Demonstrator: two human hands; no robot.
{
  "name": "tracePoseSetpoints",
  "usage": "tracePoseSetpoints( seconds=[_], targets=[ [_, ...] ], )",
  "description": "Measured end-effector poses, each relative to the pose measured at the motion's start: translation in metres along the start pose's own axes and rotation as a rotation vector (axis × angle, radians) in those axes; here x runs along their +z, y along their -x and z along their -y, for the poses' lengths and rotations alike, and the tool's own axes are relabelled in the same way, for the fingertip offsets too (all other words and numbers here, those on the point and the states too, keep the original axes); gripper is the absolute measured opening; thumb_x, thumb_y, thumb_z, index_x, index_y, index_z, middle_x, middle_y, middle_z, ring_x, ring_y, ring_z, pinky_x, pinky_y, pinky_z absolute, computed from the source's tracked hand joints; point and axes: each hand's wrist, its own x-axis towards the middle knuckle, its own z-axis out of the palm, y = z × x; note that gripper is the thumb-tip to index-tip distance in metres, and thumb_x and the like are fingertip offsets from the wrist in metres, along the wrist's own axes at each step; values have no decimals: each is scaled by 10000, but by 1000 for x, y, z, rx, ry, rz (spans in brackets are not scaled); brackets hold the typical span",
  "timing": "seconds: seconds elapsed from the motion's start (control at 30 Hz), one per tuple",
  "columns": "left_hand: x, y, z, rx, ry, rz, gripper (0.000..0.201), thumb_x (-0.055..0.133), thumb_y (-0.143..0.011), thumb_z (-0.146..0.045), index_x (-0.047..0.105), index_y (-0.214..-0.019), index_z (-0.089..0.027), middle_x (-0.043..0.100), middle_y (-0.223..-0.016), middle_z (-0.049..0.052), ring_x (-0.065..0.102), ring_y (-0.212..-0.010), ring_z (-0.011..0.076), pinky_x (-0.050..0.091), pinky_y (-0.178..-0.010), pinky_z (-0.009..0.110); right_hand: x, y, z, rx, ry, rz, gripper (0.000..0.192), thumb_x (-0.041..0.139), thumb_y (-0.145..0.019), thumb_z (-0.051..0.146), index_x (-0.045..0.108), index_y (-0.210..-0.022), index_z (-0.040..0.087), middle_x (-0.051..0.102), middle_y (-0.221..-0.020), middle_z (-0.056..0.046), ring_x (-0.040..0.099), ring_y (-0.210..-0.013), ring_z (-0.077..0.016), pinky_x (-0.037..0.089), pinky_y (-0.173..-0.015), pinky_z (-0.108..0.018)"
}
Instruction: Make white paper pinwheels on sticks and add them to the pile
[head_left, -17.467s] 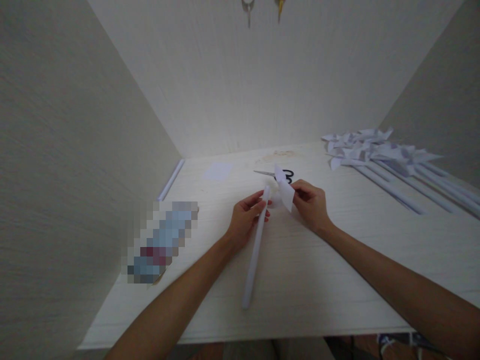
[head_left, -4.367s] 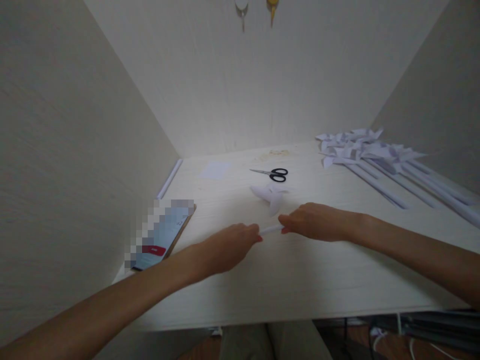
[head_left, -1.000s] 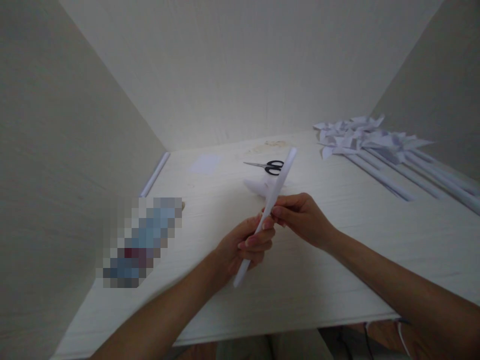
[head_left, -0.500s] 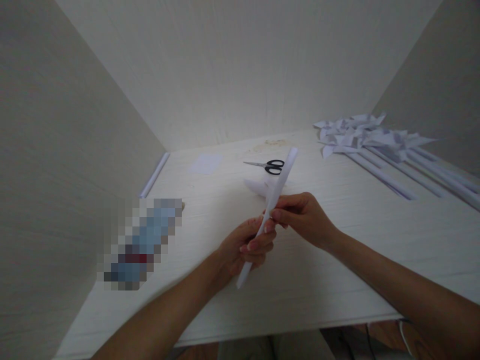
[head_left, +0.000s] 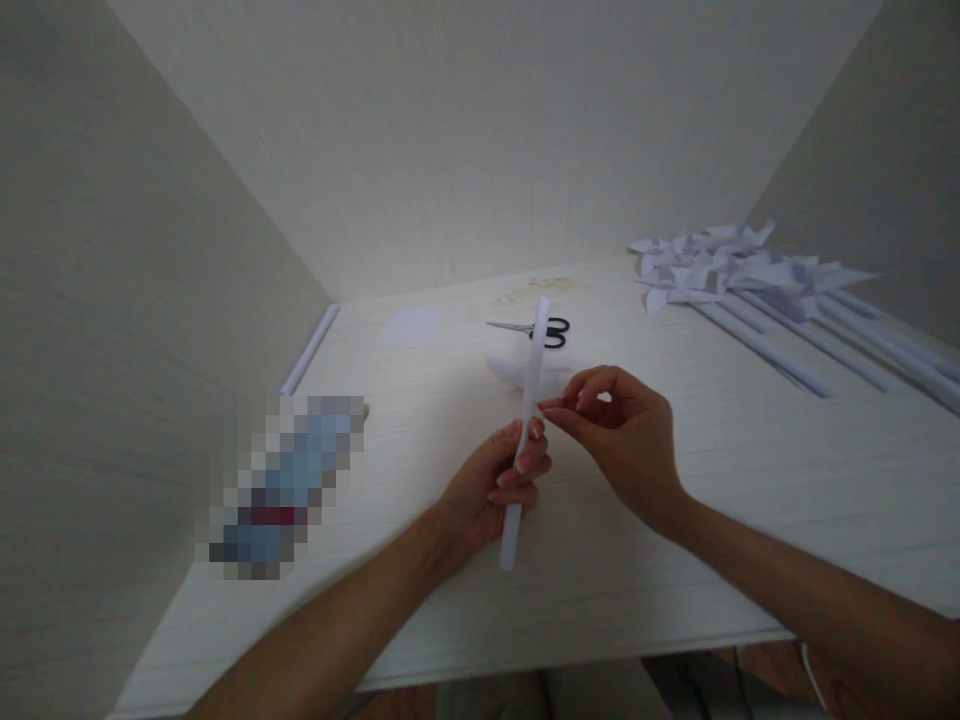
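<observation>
My left hand (head_left: 499, 480) is wrapped round the lower half of a rolled white paper tube (head_left: 535, 365), which stands nearly upright over the table. Beside the tube's middle, my right hand (head_left: 622, 435) makes a pinch, thumb tip against fingertip, close to the paper. What the pinch holds, if anything, is too small to make out. Behind the tube lies a folded white paper piece (head_left: 555, 378), partly hidden by the tube and my right hand. Scissors with black handles (head_left: 556, 333) lie just beyond, the tube crossing in front of them.
Several paper pinwheels (head_left: 720, 270) with tube sticks are heaped at the back right. Another paper tube (head_left: 309, 350) lies along the left wall, near a flat paper square (head_left: 412, 327). A pixelated blue object (head_left: 300, 475) is at the left. The table's front edge (head_left: 570, 665) is close to me.
The tube has swung from a rightward lean to nearly upright. My right hand has shifted slightly right, and its pinch has turned toward the tube's side. My left hand keeps its hold.
</observation>
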Motion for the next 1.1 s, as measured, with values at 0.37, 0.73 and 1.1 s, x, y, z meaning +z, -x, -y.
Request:
tracePoseSetpoints(
  seconds=[0.37, 0.73, 1.1],
  targets=[
    [0, -2, 3, 59, -107, -55, 152, 438, -825, -156, 548, -741, -94, 373, -514, -45, 265, -360, -1, 190, -274, 37, 0, 1, 0, -6, 77, 11, 235, 682, -623, 184, 453, -571, 181, 541, -688, 18, 583, -615, -96, 537, -567, -234],
    [-3, -4, 5, 89, -187, -81, 122, 491, -789, -157, 554, -701, -100, 408, -490, -44, 247, -349, -4, 199, -281, 42, 1, 1, 2, 10, 35, 67, 245, 670, -631, 150, 436, -561, 175, 524, -692, 22, 571, -614, -81, 519, -556, -211],
    [-2, -3, 1, 60, -141, -24, 165, 442, -824, -177, 534, -708, -102, 372, -501, -46, 249, -356, 1, 190, -275, 36, 2, 3, 2, -26, 58, -31, 242, 674, -629, 164, 437, -581, 186, 535, -695, 25, 588, -625, -96, 536, -590, -240]
  ],
)
